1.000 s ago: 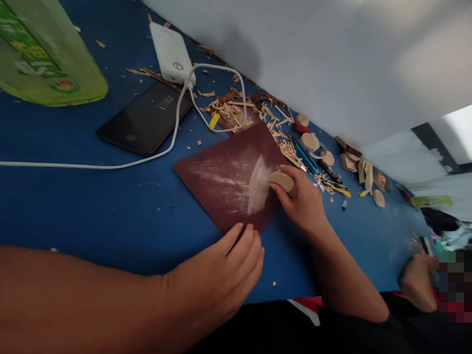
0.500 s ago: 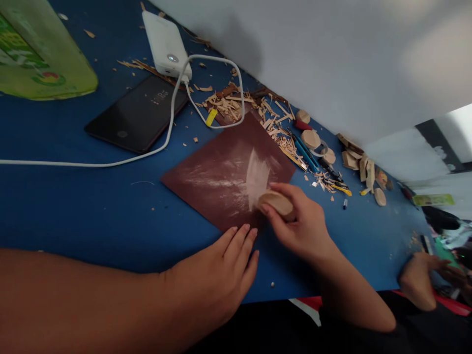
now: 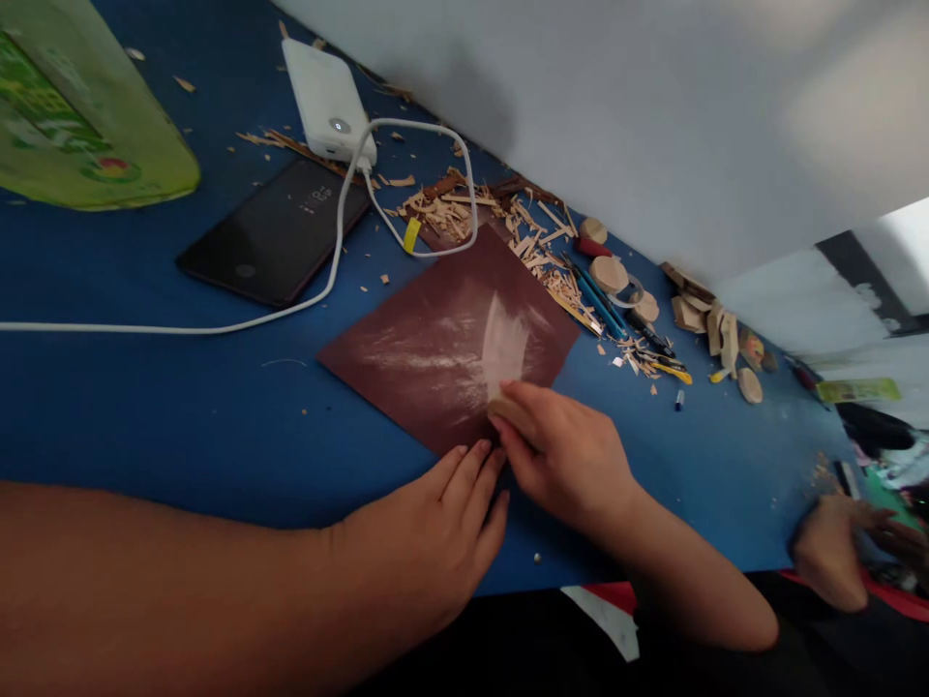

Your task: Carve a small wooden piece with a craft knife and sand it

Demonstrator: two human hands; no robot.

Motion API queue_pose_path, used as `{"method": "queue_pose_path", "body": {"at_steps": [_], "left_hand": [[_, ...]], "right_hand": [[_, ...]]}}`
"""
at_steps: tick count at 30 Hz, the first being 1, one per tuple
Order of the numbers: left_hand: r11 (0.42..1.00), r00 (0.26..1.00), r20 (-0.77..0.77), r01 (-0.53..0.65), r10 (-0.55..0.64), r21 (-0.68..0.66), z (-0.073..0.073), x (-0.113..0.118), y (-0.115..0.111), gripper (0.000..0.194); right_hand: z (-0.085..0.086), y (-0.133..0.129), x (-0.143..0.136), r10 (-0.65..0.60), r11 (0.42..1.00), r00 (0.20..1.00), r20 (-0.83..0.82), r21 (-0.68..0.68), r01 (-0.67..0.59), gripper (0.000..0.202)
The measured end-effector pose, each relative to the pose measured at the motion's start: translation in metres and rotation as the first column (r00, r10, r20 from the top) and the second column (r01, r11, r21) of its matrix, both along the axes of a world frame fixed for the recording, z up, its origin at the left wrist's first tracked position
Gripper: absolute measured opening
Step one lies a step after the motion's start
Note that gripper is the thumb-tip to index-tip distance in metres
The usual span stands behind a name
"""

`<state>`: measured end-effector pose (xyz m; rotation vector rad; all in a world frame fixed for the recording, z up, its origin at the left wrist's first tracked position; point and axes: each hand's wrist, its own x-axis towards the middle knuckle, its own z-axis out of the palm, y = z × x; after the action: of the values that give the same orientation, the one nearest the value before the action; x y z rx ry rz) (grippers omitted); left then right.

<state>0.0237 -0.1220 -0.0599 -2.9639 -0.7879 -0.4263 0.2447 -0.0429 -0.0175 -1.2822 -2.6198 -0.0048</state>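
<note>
A dark red-brown sheet of sandpaper lies on the blue table, streaked with pale wood dust in its middle. My left hand lies flat with fingers stretched out, the fingertips pressing on the sheet's near corner. Between the thumb and fingers of my right hand is a small rounded wooden piece, held edge-down against the sandpaper at the near end of the dust streak. Most of the piece is hidden by the fingers.
A phone, a white power bank with its cable and a green packet lie at the left. Wood shavings, blue tools and wood pieces line the wall. Another person's arm rests far right.
My right hand has drawn the wooden piece a little left and towards me over the sandpaper. My left hand stays in place on the corner.
</note>
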Motion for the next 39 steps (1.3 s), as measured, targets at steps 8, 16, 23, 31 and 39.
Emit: {"method": "queue_pose_path", "body": {"at_steps": [8, 16, 23, 31, 39], "left_hand": [[1.0, 1.0, -0.005, -0.027, 0.027, -0.011, -0.001, 0.002, -0.003, 0.06], [0.998, 0.998, -0.026, -0.056, 0.056, -0.002, -0.002, 0.003, -0.006, 0.059], [0.998, 0.998, -0.026, -0.061, 0.061, 0.012, -0.002, 0.003, -0.005, 0.057], [0.998, 1.0, 0.012, -0.029, 0.028, 0.051, -0.007, 0.002, -0.003, 0.058], [0.997, 0.999, -0.009, -0.033, 0.034, 0.073, -0.005, 0.002, -0.002, 0.057]], "right_hand": [[-0.004, 0.011, 0.004, 0.038, 0.999, 0.999, 0.018, 0.037, -0.039, 0.033], [-0.001, 0.011, 0.006, 0.06, 0.998, 0.998, -0.032, 0.011, -0.06, 0.032], [-0.002, 0.01, 0.006, -0.005, 0.999, 0.998, -0.062, 0.037, 0.007, 0.029], [-0.006, 0.011, 0.005, -0.01, 0.999, 0.998, -0.069, 0.034, 0.012, 0.03], [-0.007, 0.014, 0.005, -0.023, 0.999, 0.997, -0.071, 0.042, 0.026, 0.029]]}}
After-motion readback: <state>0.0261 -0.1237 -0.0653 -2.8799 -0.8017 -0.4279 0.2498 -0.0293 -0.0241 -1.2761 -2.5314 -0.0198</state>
